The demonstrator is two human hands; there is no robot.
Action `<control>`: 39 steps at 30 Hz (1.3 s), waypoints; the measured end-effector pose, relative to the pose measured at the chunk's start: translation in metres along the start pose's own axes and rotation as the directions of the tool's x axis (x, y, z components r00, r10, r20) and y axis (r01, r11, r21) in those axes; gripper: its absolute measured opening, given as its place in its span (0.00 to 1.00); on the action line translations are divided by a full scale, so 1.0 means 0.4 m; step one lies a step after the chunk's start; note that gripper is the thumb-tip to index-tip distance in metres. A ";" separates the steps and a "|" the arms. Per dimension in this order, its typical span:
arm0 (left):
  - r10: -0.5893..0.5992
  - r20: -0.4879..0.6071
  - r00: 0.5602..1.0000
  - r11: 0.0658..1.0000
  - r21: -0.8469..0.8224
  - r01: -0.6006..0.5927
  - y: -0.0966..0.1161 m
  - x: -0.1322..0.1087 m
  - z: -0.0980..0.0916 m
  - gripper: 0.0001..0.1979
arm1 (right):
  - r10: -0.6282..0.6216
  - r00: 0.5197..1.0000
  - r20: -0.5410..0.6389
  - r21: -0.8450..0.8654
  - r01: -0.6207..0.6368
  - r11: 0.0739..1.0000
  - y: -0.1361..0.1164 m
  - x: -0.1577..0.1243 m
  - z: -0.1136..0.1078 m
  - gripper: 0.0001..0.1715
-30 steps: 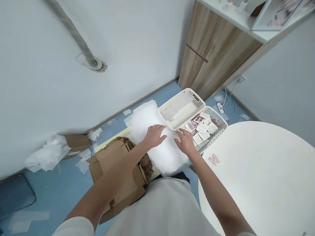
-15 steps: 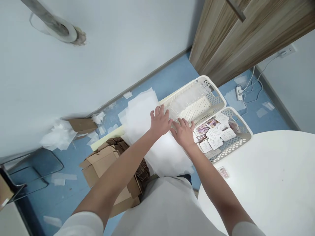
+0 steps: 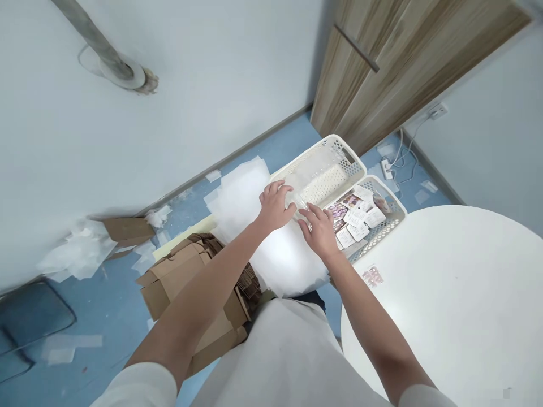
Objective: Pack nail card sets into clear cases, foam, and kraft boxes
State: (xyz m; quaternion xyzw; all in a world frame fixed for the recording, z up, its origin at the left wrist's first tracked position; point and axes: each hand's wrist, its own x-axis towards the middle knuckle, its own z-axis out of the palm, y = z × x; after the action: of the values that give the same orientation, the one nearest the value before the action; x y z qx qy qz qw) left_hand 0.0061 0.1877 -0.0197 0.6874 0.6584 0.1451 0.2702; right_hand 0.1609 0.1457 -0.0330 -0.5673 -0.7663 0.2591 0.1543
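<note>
At the near end of a long white basket (image 3: 358, 164), both of my hands reach over clear plastic packaging (image 3: 316, 165), whose exact kind I cannot make out. My left hand (image 3: 275, 206) has bent fingers at the packaging's near left, with the thumb apart from them. Close on its right is my right hand (image 3: 319, 230), fingers spread and slightly curled, between the two baskets. Clear plastic shows in the gap between the hands; I cannot tell how firmly they touch it. White sheets (image 3: 292, 263) lie below my wrists.
A second basket (image 3: 399, 217) holds several printed cards (image 3: 356, 217). Flattened brown cardboard boxes (image 3: 173, 277) lie at left. At right stands a round white table (image 3: 445, 294) with a small pink-patterned item (image 3: 373, 276). Cables (image 3: 405, 164) and paper scraps lie on the blue floor.
The view has shifted to the right, so the baskets appear further left. My hands have moved slightly apart, and the left fingers are more bent, with clear plastic showing between the hands.
</note>
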 end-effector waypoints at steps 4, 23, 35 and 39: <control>0.143 0.005 0.990 0.944 -0.302 -0.135 0.028 -0.105 -0.033 0.20 | 0.063 0.973 -0.223 0.217 -0.013 0.976 -0.048 -0.114 -0.045 0.15; 0.278 0.525 0.804 0.472 -0.804 0.362 0.225 -0.557 0.131 0.16 | 0.674 0.665 -0.321 0.798 -0.192 0.571 -0.107 -0.731 -0.106 0.24; 0.612 0.586 0.531 0.737 -0.667 -0.114 0.502 -0.645 0.348 0.14 | 0.678 0.545 -0.493 0.550 -0.408 0.729 0.022 -1.092 -0.187 0.23; 0.673 0.610 0.418 0.737 -0.600 -0.310 0.605 -0.678 0.393 0.15 | 0.703 0.571 -0.424 0.583 -0.422 0.694 0.093 -1.143 -0.225 0.18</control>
State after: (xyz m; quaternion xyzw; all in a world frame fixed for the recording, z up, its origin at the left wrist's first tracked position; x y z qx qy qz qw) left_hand 0.2688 -0.1043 0.0312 0.7699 0.1812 0.0254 0.6114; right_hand 0.3792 -0.2601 0.0457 -0.7904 -0.3674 0.2514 0.4208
